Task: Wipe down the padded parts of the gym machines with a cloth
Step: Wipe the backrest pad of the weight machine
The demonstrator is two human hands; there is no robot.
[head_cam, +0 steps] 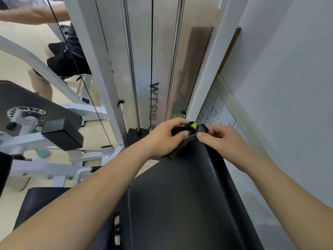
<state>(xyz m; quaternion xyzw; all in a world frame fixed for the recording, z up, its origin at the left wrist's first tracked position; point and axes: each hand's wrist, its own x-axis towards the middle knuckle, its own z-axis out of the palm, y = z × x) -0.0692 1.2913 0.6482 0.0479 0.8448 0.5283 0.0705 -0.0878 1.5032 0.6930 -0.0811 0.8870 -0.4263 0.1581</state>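
Far left: a dark curved pad (23,98) on a white machine frame (54,165), with a black rectangular block (62,134) mounted just beside it; behind them, part of another person (66,56) in dark shorts. Left of centre: a white upright post (100,69) with a thin black cable (79,73) running diagonally before it. Centre: two chrome guide rods (130,69) descending to a black weight stack (134,137), against a brushed metal panel (156,51) bearing dark lettering.

Lower centre: a long black ribbed pad (180,195) running away from the viewer toward its far end. Left hand (165,139), fingers curled, clasping a dark cloth (182,131) with a yellow-green patch at the far end of the ribbed pad, thumb pressed over the fabric. Right hand (221,139), just beside it at the same far end, fingers bent, pinching the edge of the cloth between thumb and forefinger. The cloth lies bunched on the pad's far edge, between the two hands.

Right: a whiteboard (216,114) with handwriting, leaning low against a pale wall (288,87).
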